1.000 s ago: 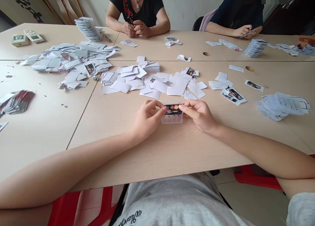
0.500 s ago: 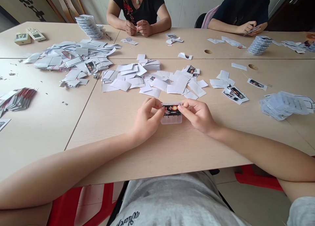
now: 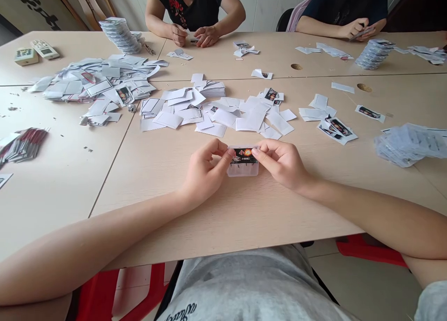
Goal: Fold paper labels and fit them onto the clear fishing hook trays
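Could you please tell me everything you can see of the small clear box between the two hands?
The small box is oblong and looks like clear plastic. A black label with pale characters and an orange-yellow burst covers its upper part; small dark marks show just below. The label faces the camera. The left hand pinches its upper left corner, the right hand its upper right. Whether it touches the table is unclear.

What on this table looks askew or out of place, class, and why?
The tall stack at far left leans instead of standing straight; small dark scraps lie scattered on the tabletop at left, like stray litter.
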A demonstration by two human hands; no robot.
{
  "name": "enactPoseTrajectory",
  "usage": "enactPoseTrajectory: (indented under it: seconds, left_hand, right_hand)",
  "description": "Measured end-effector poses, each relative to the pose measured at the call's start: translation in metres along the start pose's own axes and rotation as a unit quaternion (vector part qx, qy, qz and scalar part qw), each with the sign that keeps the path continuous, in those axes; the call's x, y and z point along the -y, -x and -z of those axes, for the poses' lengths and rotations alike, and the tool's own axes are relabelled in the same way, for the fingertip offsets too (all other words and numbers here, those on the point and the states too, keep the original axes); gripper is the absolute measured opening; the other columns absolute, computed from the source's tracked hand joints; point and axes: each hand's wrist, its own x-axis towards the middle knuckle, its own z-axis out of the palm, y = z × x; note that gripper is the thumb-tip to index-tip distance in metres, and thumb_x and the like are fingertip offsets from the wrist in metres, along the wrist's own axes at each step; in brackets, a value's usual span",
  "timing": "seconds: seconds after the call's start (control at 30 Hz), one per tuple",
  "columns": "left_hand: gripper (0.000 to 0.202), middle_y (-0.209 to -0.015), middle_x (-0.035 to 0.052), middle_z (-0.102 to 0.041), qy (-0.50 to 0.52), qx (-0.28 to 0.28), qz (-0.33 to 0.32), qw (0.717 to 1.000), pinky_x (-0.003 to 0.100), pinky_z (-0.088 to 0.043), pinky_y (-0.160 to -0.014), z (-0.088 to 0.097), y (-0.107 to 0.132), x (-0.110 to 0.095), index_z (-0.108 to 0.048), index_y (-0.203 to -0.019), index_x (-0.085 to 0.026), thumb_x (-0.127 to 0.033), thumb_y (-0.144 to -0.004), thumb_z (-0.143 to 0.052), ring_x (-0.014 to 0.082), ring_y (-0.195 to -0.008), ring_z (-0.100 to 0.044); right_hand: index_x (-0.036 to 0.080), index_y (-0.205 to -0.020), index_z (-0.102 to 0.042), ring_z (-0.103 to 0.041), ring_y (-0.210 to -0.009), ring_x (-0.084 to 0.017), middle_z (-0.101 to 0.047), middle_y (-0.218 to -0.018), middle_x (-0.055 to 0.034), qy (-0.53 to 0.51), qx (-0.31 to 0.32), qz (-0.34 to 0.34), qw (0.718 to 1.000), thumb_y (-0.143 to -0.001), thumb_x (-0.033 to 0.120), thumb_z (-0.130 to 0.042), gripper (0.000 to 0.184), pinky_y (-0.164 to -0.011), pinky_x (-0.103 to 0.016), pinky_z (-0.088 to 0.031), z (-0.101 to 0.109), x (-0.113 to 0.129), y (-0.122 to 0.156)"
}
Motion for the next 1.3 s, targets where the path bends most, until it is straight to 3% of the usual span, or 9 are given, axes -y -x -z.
enactPoseTrajectory:
  seconds: [0.3, 0.97, 1.3]
  left_hand:
    - [0.022, -0.071, 0.0005, -0.051, -0.053, -0.031, -0.087, 0.994, 0.027, -0.037, -0.061, -0.0060, 0.0001, 0.0020, -0.041, -0.069, -0.019, -0.026, -0.089, -0.049, 0.0122, -0.066, -0.046]
    - [0.022, -0.072, 0.0011, -0.051, -0.067, -0.018, -0.090, 0.994, 0.028, -0.039, -0.063, -0.0063, 0.0000, 0.0025, -0.040, -0.069, -0.020, -0.026, -0.089, -0.048, 0.0126, -0.065, -0.046]
    - [0.022, -0.073, 0.0010, -0.050, -0.055, -0.012, -0.083, 0.995, 0.029, -0.039, -0.063, -0.0076, 0.0004, 0.0039, -0.038, -0.071, -0.020, -0.025, -0.090, -0.047, 0.0130, -0.066, -0.045]
  right_hand:
    - [0.019, -0.060, -0.043, -0.038, -0.053, -0.010, -0.047, -0.059, 0.0008, 0.041, -0.014, 0.025, 0.999, -0.086, 0.033, -0.054, 0.032, -0.049, -0.026, -0.030, -0.0014, 0.0051, 0.0019]
    - [0.019, -0.060, -0.041, -0.045, -0.057, -0.012, -0.055, -0.066, -0.0019, 0.042, -0.010, 0.017, 0.999, -0.086, 0.032, -0.055, 0.033, -0.052, -0.027, -0.035, -0.0009, 0.0013, 0.0021]
    - [0.019, -0.058, -0.038, -0.043, -0.057, -0.012, -0.050, -0.063, -0.0009, 0.038, -0.008, 0.017, 0.999, -0.086, 0.030, -0.055, 0.034, -0.052, -0.028, -0.034, -0.0004, 0.0025, 0.0023]
